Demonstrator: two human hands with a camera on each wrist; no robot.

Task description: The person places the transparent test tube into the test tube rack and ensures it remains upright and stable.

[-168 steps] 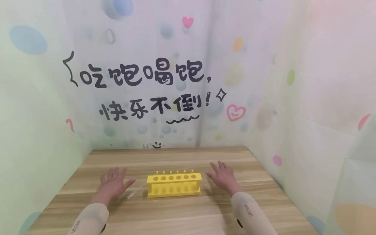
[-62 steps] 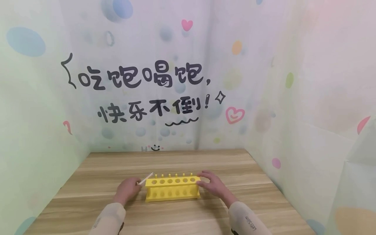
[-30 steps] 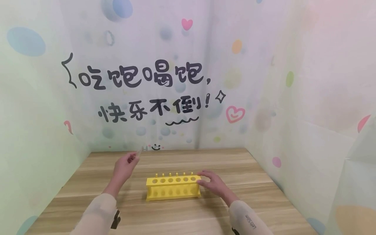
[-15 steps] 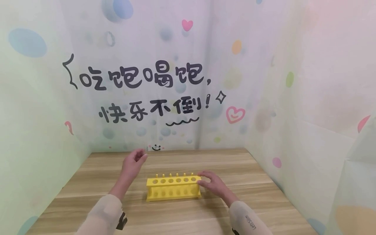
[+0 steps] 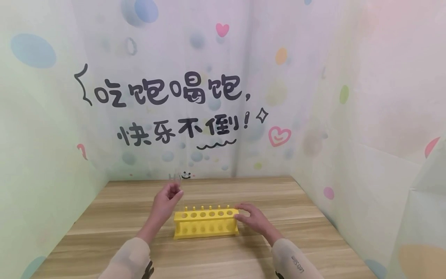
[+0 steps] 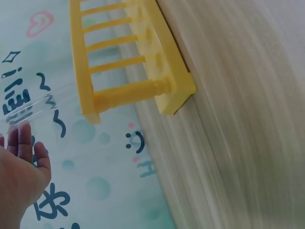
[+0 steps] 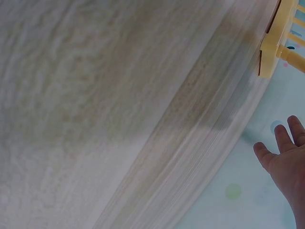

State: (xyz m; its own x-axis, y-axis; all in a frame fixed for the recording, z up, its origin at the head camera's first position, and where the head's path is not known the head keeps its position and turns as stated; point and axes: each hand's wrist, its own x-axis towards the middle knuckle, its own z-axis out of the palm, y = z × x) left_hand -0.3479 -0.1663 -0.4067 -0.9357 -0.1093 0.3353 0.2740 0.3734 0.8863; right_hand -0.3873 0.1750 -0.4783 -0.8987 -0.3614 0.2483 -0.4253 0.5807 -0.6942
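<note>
My left hand (image 5: 167,199) pinches a clear test tube between thumb and fingers. In the left wrist view the see-through test tube (image 6: 50,101) points at the rack's top board from the fingertips. In the head view it stands nearly upright above the rack's left end and is faint, so whether its lower end is in a hole cannot be seen. The yellow test tube rack (image 5: 206,217) has a row of round holes and a row of pegs behind them. My right hand (image 5: 256,217) holds the right end of its top board, thumb in front, index finger behind.
The rack stands on a wood-grain table (image 5: 209,257). A printed wall sheet (image 5: 195,155) with black lettering closes off the table's back, and pale sheets (image 5: 376,128) flank both sides.
The left hand picked the test tube up from the table left of the rack, raised it, and moved right above the rack's left end. The right hand came to the rack and stays there.
</note>
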